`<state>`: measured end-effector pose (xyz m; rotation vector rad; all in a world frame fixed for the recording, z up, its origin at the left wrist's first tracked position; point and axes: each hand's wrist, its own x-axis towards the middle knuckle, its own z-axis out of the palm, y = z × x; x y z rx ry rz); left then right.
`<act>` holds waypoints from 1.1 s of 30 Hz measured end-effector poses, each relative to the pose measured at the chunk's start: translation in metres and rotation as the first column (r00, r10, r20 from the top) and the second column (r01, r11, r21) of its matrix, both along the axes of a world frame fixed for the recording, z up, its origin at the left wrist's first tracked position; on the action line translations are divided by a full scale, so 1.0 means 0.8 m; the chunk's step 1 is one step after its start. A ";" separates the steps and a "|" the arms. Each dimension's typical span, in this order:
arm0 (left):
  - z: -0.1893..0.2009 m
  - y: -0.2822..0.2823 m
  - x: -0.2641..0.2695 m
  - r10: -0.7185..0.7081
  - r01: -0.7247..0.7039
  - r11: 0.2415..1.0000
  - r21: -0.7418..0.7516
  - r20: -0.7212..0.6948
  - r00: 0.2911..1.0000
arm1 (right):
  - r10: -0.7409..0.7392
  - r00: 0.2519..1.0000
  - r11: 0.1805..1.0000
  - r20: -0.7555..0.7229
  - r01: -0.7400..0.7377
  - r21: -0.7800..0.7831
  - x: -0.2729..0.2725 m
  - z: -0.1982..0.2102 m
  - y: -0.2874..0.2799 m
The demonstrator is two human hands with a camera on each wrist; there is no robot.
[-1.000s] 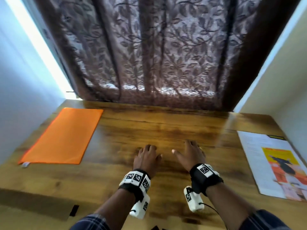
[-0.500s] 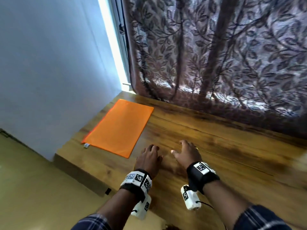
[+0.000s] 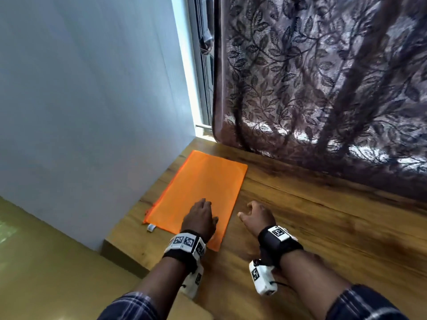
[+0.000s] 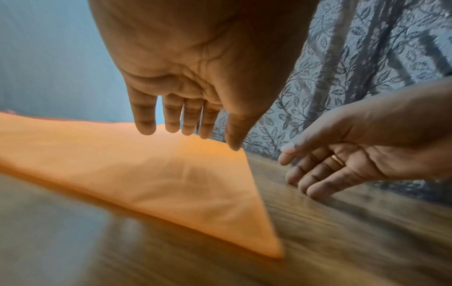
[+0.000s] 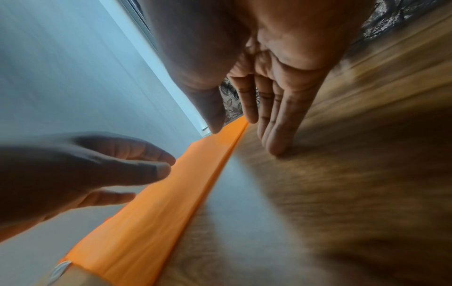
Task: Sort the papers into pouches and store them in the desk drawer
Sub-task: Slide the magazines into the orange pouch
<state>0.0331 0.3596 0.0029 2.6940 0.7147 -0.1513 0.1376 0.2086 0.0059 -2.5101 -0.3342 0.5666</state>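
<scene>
1. Pouch [image 3: 203, 188] lies flat on the desk [image 3: 323, 227], at its left end.
2. Left hand [image 3: 199, 219] hovers over the pouch, fingers relaxed, empty.
3. Right hand [image 3: 257, 215], fingers straight, touches the desk just right of the pouch.

A home room: a wooden desk [image 3: 323, 227] set against a leaf-patterned lace curtain [image 3: 323, 88] over a window, beside a plain wall [image 3: 92, 88].

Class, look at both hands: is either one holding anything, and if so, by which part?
Nothing is held. The left hand hovers open above the orange pouch; the right hand is open over the desk.
</scene>
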 end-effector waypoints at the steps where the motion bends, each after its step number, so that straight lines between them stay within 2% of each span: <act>1: -0.003 0.015 0.000 -0.013 0.013 1.000 0.014 -0.043 0.999 | -0.030 1.000 1.000 -0.003 0.030 -0.010 -0.001 -0.001 0.013; 4: -0.009 0.044 -0.002 -0.053 0.056 0.998 0.021 -0.129 0.990 | -0.154 0.988 0.987 -0.013 0.153 -0.042 0.000 -0.003 0.048; 10: -0.016 0.068 0.000 -0.163 0.159 0.987 -0.036 -0.122 0.979 | -0.335 0.933 0.940 -0.134 0.341 0.027 0.010 -0.009 0.096; 15: -0.008 0.087 0.002 -0.225 0.221 0.974 -0.055 -0.088 0.970 | -0.372 0.881 0.863 -0.291 0.444 0.241 0.023 -0.025 0.099; 20: 0.002 0.104 0.008 -0.211 0.193 0.970 -0.145 -0.116 0.971 | -0.352 0.902 0.869 -0.249 0.414 0.270 0.023 -0.039 0.098; 22: 0.004 0.112 0.010 -0.149 0.133 0.980 -0.145 -0.102 0.984 | -0.368 0.900 0.849 -0.234 0.428 0.310 0.023 -0.040 0.089; 27: 0.004 0.121 0.017 0.007 -0.010 1.000 -0.025 -0.080 0.997 | -0.418 0.877 0.775 -0.238 0.481 0.411 0.020 -0.033 0.033; 29: 0.002 0.114 0.027 0.034 -0.040 0.997 -0.062 -0.093 0.995 | -0.445 0.858 0.747 -0.257 0.514 0.423 0.016 -0.030 -0.002; 33: -0.002 0.081 0.054 -0.012 -0.005 0.983 -0.182 -0.093 0.996 | -0.491 0.816 0.697 -0.306 0.578 0.424 0.004 -0.035 -0.074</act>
